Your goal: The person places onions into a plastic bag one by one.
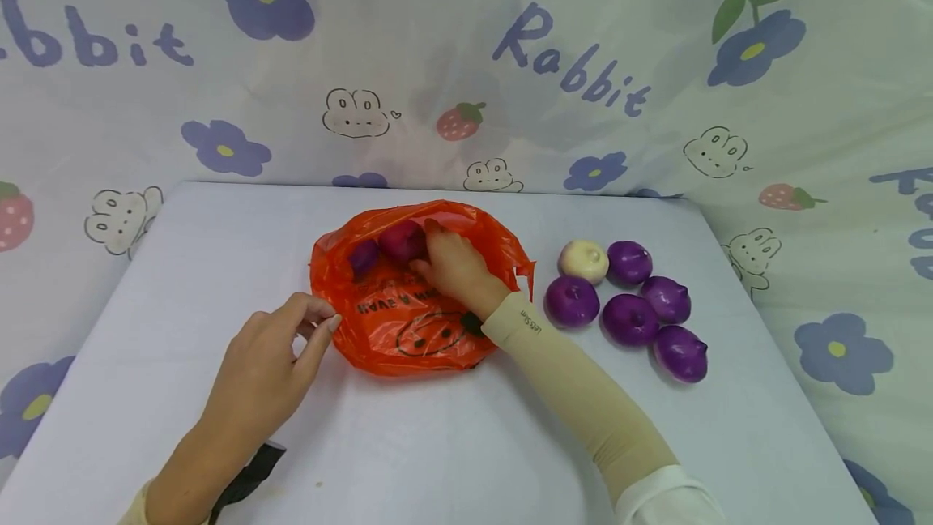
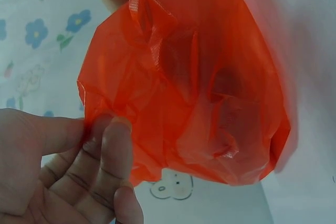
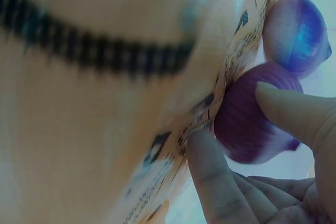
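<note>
A red plastic bag [image 1: 408,347] with black print lies with its mouth spread in the head view. My left hand [image 1: 270,355] pinches its left rim between thumb and fingers; the left wrist view shows the thin red film [image 2: 173,66] at those fingertips. Through the bag's mouth reaches my right hand [image 1: 459,266], gripping a purple onion [image 1: 403,241]. In the right wrist view the thumb lies on this onion [image 3: 252,124], with the fingers at its other side against the printed film. A second purple onion [image 1: 364,256] sits beside it in the bag.
Right of the bag, several purple onions [image 1: 630,320] and one pale, peeled-looking onion [image 1: 583,261] lie grouped on the white table [image 1: 452,444]. A patterned cloth [image 1: 408,39] hangs behind the table. A black strap-like piece [image 1: 251,476] sits by my left wrist.
</note>
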Demonstrator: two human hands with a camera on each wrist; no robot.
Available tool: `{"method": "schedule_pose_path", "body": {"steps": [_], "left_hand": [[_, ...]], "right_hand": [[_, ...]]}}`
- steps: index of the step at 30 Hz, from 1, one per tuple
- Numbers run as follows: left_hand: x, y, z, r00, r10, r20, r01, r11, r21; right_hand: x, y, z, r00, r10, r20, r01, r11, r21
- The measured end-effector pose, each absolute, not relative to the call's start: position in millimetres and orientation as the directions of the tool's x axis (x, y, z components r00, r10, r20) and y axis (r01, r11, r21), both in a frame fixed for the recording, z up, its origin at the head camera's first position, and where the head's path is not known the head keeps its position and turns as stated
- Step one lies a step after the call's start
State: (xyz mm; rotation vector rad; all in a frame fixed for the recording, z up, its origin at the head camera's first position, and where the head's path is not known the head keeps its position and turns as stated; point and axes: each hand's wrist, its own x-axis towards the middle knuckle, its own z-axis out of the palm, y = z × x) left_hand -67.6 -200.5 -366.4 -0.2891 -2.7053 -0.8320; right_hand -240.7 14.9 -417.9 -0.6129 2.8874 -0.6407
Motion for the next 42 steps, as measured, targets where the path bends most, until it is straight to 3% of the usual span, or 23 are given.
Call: {"method": "schedule_pose_path", "body": {"steps": [24,34,42], "left_hand": [[-68,-203,-366,-0.926,0.101,0.364,0.287,0.814,0.505],[-67,-205,-363,-0.933,0.087,0.349,0.267,0.819,0.508],[-67,-206,-365,-0.932,0.085,0.352,0.265,0.823,0.503]], "right_hand": [[-237,30,-405,-0.874,-0.477,-0.096,-0.338,0.738,-0.584],[-204,52,-377,-0.791,-0.61,-0.055,-0.472,0.664,-0.58],[-174,71,-356,-0.782,-0.623,-0.029,-0.509,0.664,-0.548]]}}
